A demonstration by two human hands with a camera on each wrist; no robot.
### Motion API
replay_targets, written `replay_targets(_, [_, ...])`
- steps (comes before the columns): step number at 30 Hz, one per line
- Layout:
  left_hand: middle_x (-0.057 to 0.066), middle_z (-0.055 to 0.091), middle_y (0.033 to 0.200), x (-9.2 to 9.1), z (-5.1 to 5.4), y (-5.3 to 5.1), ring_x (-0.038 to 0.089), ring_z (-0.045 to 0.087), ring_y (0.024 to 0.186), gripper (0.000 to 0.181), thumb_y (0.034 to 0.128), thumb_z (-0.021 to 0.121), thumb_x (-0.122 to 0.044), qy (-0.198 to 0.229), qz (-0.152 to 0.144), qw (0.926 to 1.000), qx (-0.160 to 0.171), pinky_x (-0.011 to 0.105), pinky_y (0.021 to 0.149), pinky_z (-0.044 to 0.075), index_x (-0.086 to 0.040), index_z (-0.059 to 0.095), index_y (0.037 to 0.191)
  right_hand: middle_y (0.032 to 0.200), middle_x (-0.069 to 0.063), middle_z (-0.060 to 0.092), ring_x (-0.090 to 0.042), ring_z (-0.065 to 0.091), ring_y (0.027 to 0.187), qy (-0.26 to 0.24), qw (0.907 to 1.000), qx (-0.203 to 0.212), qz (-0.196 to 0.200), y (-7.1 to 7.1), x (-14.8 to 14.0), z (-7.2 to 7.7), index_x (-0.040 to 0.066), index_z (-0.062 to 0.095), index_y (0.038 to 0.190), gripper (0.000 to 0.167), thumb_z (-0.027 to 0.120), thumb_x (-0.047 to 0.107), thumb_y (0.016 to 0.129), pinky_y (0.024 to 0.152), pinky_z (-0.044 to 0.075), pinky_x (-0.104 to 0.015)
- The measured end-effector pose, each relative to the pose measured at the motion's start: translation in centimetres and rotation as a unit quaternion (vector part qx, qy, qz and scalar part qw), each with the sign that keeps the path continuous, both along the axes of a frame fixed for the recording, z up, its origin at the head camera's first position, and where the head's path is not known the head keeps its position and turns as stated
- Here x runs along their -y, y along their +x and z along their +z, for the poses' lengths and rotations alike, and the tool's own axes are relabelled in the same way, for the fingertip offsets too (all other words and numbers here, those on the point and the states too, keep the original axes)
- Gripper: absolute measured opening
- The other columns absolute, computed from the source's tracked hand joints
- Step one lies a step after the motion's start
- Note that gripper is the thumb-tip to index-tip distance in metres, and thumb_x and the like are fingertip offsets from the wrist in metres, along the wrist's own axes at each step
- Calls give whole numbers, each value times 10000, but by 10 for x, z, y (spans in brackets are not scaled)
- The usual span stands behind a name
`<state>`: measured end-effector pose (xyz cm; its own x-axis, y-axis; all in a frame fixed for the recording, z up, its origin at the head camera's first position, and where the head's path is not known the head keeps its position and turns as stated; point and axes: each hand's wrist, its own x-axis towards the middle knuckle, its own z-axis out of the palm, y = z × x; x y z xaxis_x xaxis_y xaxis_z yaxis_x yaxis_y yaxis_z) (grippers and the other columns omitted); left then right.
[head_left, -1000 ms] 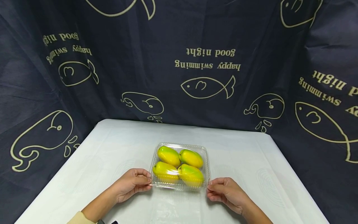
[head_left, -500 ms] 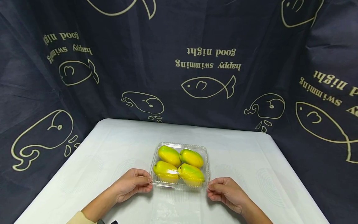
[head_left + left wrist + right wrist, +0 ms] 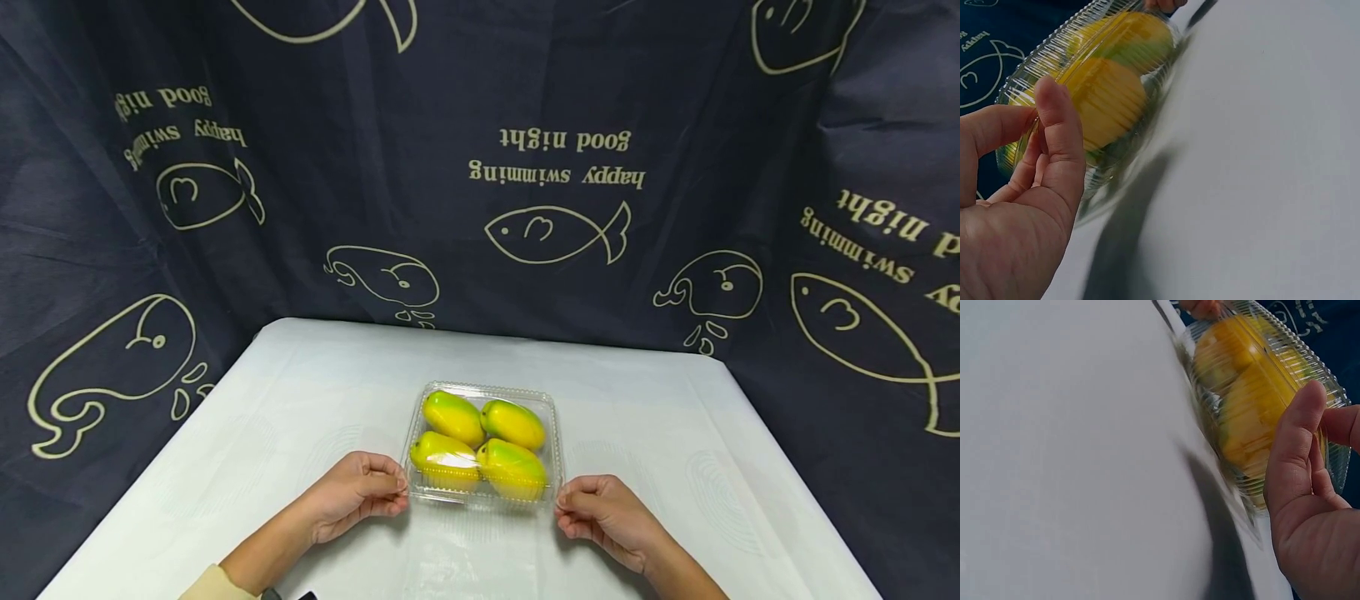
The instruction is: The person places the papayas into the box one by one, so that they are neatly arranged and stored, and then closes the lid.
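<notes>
A clear plastic clamshell box with its lid down lies on the table, and several yellow-green mangoes show through it. At the box's near left corner, my left hand pinches the rim between thumb and fingers. My right hand pinches the near right corner the same way. The left wrist view shows the thumb and index finger of that hand meeting on the thin plastic edge. A matching pinch by the right hand appears in the right wrist view, with mangoes behind the ribbed wall.
A white cloth covers the table. Dark blue curtains printed with fish, whales and lettering stand around its back and sides. A small dark object is cut off at the bottom edge near the left sleeve.
</notes>
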<state>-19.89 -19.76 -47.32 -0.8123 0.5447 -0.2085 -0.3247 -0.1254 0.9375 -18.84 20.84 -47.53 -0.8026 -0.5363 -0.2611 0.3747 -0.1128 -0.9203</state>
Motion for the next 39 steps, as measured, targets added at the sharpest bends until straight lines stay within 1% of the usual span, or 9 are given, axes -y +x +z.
replay_targets(10, [29, 733, 855, -1, 0, 0, 110, 726, 789, 51, 964, 631, -23, -4, -7, 10000, 21, 225, 732, 613, -45, 652, 922, 855, 2, 721, -57, 695, 737, -110, 9998, -152, 32, 0, 2, -1, 90, 715, 892, 163, 591, 25, 978, 685, 595, -179])
replay_targets(14, [23, 732, 842, -1, 0, -1, 104, 721, 782, 56, 957, 640, -21, -4, -47, 10000, 49, 222, 731, 611, -56, 647, 914, 835, 9, 712, -56, 689, 724, -46, 9998, -177, -46, 0, 4, -2, 94, 711, 873, 175, 588, 14, 969, 674, 591, -176])
replay_targets(21, [16, 732, 834, -1, 0, -2, 95, 714, 777, 58, 958, 627, -11, 4, -104, 9999, -26, 221, 730, 611, -49, 648, 919, 824, 10, 707, -56, 685, 714, 6, 9998, -143, -142, 0, 4, -4, 96, 710, 866, 170, 594, 16, 960, 663, 589, -176])
replay_targets(27, [21, 730, 825, -2, 2, -1, 96, 709, 761, 57, 952, 625, -1, 5, -90, 9999, -86, 217, 713, 610, -39, 634, 911, 822, 11, 703, -53, 677, 706, -17, 9998, -165, -78, -1, 3, -4, 94, 711, 863, 175, 590, 11, 959, 655, 585, -170])
replay_targets(32, [25, 726, 814, -4, 3, -1, 93, 701, 739, 64, 949, 609, 14, -25, -21, 9999, -97, 209, 691, 605, -30, 630, 907, 819, 8, 701, -57, 669, 697, -31, 9997, -210, -80, -1, 3, -3, 91, 705, 864, 174, 586, 1, 955, 646, 583, -173])
replay_targets(39, [30, 720, 830, -5, 2, -3, 96, 704, 751, 56, 951, 626, -26, -66, 38, 10000, 12, 204, 691, 603, -36, 664, 912, 823, 13, 708, -57, 674, 705, -47, 9997, -228, -90, -2, 2, -2, 98, 700, 881, 171, 581, 16, 971, 652, 585, -174])
